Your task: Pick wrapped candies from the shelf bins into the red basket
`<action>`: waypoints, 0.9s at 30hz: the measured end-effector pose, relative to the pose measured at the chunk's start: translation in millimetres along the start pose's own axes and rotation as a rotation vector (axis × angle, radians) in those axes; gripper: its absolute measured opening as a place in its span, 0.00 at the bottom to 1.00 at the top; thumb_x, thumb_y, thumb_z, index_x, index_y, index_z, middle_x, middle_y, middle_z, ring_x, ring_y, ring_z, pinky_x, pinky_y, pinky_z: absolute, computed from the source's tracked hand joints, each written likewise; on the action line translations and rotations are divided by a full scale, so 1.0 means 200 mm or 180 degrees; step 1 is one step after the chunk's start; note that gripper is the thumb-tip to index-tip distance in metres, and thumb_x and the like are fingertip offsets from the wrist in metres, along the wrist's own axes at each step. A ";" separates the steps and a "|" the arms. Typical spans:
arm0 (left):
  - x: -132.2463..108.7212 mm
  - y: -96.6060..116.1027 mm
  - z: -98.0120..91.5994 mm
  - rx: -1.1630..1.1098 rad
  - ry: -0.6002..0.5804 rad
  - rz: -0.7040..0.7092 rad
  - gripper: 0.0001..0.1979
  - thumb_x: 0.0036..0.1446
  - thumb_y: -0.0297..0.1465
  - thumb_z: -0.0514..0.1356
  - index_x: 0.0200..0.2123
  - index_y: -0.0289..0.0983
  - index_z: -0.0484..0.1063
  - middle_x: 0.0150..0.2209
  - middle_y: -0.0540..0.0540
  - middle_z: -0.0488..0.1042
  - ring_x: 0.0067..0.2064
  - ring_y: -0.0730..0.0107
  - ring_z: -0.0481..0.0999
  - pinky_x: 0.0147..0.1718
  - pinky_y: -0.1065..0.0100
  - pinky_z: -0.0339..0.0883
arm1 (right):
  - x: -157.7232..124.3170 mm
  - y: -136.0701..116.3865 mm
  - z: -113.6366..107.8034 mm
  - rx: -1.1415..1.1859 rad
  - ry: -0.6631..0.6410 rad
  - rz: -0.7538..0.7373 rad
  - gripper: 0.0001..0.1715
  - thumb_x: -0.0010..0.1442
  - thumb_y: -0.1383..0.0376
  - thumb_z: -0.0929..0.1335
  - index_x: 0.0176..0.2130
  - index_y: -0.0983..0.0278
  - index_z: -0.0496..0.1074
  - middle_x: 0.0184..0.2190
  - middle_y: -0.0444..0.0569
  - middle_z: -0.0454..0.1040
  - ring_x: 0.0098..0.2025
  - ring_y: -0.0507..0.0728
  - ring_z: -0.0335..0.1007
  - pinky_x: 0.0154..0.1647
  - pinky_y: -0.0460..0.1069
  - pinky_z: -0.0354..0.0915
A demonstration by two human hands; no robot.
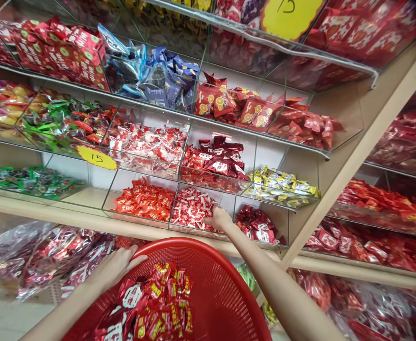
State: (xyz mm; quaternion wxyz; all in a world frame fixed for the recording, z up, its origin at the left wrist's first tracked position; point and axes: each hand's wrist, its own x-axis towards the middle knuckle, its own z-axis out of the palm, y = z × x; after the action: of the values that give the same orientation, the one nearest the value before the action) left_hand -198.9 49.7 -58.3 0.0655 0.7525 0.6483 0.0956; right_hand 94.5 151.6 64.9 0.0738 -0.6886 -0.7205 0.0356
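A red plastic basket (213, 253) is below the shelves, with red-and-yellow wrapped candies (163, 298) and larger dark red packets (122, 308) inside. My left hand (121, 263) grips its rim at the left, with the fingers over the edge. Up in a clear bin on the lowest shelf, my right hand (219, 219) has its fingers curled among small red-and-white wrapped candies (190, 208); the fingertips are partly hidden there. Orange-red packets (144, 202) fill the bin to the left. Dark red packets (256, 225) lie in the bin to the right.
Clear dividers split the shelves into bins of wrapped sweets, including blue packets (172, 76) and yellow ones (282, 182). A wooden upright (353, 161) slants at the right. Yellow price tags (97, 157) hang on shelf fronts. Plastic bags (48, 260) lie under the bottom shelf.
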 end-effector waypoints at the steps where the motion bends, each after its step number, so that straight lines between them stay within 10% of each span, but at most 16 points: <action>1: 0.00 0.00 -0.01 -0.0018 -0.0068 0.0033 0.30 0.53 0.53 0.31 0.36 0.37 0.59 0.29 0.40 0.68 0.38 0.47 0.71 0.35 0.57 0.59 | 0.01 0.00 0.00 0.0037 -0.0047 0.0009 0.32 0.48 0.55 0.68 0.49 0.68 0.64 0.49 0.61 0.68 0.50 0.63 0.65 0.45 0.51 0.60; 15: 0.00 -0.02 -0.03 -0.0207 -0.0619 0.0247 0.28 0.53 0.54 0.39 0.33 0.36 0.62 0.34 0.39 0.67 0.40 0.53 0.69 0.40 0.60 0.58 | 0.08 0.04 0.03 0.0390 -0.0247 0.0027 0.21 0.43 0.61 0.69 0.39 0.68 0.69 0.39 0.55 0.73 0.39 0.57 0.70 0.34 0.47 0.63; 27: -0.03 -0.02 0.00 -0.0021 -0.0320 0.0262 0.31 0.54 0.53 0.37 0.36 0.35 0.64 0.35 0.38 0.68 0.40 0.53 0.70 0.39 0.58 0.59 | 0.10 0.03 0.02 0.0550 -0.0496 -0.0102 0.21 0.41 0.59 0.72 0.34 0.68 0.69 0.35 0.52 0.73 0.37 0.57 0.69 0.33 0.47 0.63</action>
State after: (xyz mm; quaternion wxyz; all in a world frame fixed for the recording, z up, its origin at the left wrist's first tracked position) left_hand -202.8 43.4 -58.9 0.0965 0.7822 0.6123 0.0625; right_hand 98.7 171.3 61.1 0.0772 -0.6632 -0.7293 0.1498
